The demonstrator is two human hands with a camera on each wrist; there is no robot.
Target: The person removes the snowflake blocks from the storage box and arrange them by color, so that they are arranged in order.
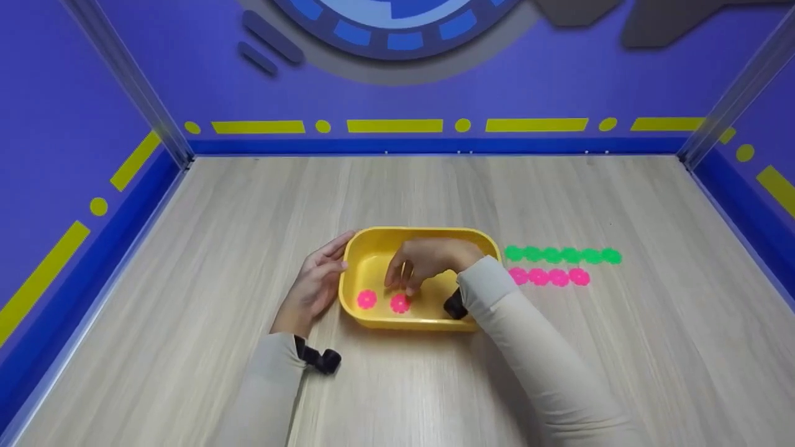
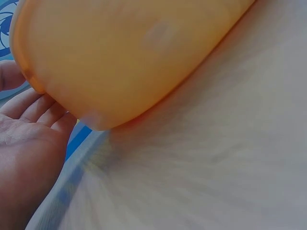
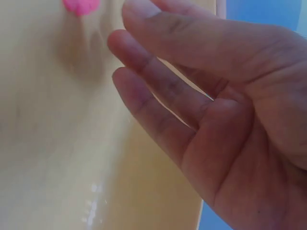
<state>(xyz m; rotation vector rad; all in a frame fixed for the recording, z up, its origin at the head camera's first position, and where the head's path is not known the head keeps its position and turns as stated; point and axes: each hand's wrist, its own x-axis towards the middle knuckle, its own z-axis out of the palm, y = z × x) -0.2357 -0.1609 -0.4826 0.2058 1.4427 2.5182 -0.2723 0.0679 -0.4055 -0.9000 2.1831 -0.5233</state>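
A yellow plastic basin [image 1: 422,324] sits in front of me on the table. My left hand [image 1: 313,282] holds its left side, thumb at the rim and fingers along the outer wall. In the left wrist view, the fingertips of the left hand [image 2: 29,139] are hidden behind the rim. Inside the basin, my right hand [image 1: 428,261] reaches down with loosely bent fingers, nothing held between them. Close by its fingertips lies a pink flower-shaped disc [image 1: 400,303]. A second pink disc [image 1: 366,299] rests further left on the basin floor.
Right of the basin, several green flower-shaped discs [image 1: 562,255] form a row on the wooden table [image 1: 248,205]. A shorter row of pink discs [image 1: 558,277] runs just in front, its left end near my right sleeve. Blue-purple walls [image 1: 348,99] enclose the back and sides.
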